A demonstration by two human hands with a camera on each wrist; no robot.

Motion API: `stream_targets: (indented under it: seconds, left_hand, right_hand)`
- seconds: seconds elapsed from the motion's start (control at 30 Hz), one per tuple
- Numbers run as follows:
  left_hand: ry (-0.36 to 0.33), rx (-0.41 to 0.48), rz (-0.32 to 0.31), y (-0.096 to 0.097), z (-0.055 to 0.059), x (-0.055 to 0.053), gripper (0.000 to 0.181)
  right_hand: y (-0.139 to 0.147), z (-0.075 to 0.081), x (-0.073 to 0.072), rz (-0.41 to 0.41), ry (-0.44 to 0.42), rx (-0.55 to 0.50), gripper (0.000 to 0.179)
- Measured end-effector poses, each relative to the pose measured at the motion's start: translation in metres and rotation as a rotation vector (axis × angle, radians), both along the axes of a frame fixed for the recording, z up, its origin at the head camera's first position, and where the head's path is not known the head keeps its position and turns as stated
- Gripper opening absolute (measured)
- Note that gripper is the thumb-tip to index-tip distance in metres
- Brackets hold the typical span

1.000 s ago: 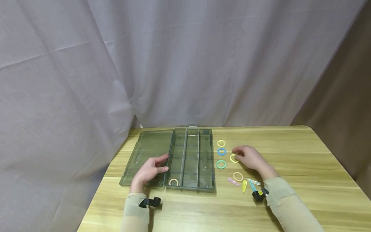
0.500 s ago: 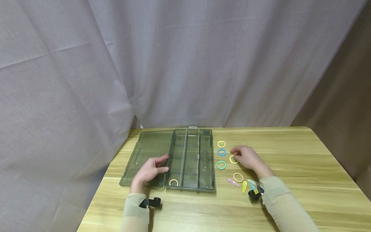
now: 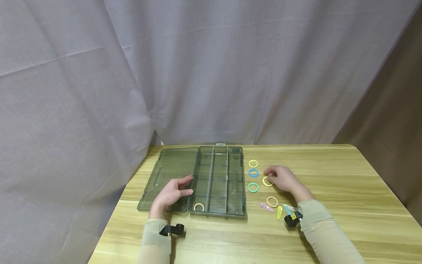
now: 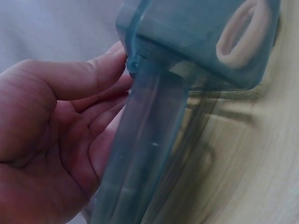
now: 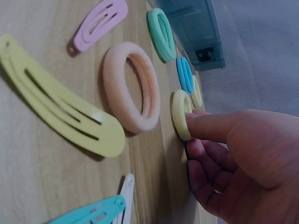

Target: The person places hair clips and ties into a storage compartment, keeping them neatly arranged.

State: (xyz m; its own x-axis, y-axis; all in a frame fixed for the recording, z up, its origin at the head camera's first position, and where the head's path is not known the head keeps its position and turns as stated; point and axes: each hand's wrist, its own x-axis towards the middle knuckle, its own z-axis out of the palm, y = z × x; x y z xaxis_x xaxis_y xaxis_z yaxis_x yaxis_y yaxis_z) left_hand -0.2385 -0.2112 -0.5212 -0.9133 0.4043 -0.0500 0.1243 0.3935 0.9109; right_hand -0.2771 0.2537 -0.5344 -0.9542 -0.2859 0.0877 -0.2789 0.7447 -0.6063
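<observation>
My left hand (image 3: 172, 193) rests at the hinge side of a translucent green-grey divider box (image 3: 235, 176). Its thumb touches the hinge edge in the left wrist view, and the fingers lie partly behind the plastic. One peach hair tie (image 4: 231, 60) lies in the near end of the box's left compartment. To the right of the box, my right hand (image 3: 283, 179) pinches a pale yellow hair tie (image 5: 177, 114) between thumb and fingers, low over the table. Left of that hand are a green hair tie (image 3: 248, 188), a blue one and another yellow one.
The open lid (image 3: 173, 161) lies flat to the box's left. Nearer me on the wooden table (image 3: 224, 242) are a peach hair tie (image 5: 114, 88) and several snap hair clips: pink (image 5: 100, 23), yellow (image 5: 60, 107), turquoise (image 5: 93, 212) and white (image 5: 127, 191). A grey curtain (image 3: 230, 73) hangs behind.
My right hand has shifted only slightly at the yellow hair tie, its wrist turning a little leftward. The left hand stays at the box, and the other hair ties and clips lie where they were.
</observation>
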Motion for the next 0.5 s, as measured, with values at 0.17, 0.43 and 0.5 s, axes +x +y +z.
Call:
stream_targets:
  seconds: [0.17, 0.43, 0.5]
  left_hand:
    - [0.011, -0.007, 0.003, 0.0001, -0.0003, 0.0002, 0.058]
    - [0.017, -0.010, -0.002, -0.0005, -0.0008, -0.0003, 0.057]
    - [0.019, -0.011, -0.004, -0.0007, -0.0007, -0.0001, 0.057]
  right_hand:
    - [0.0028, -0.0006, -0.0004, -0.016, -0.024, -0.005, 0.011]
    - [0.0057, 0.0019, -0.0001, 0.002, -0.039, -0.011, 0.009]
    - [0.0067, 0.0031, 0.0001, 0.006, -0.046, -0.011, 0.010]
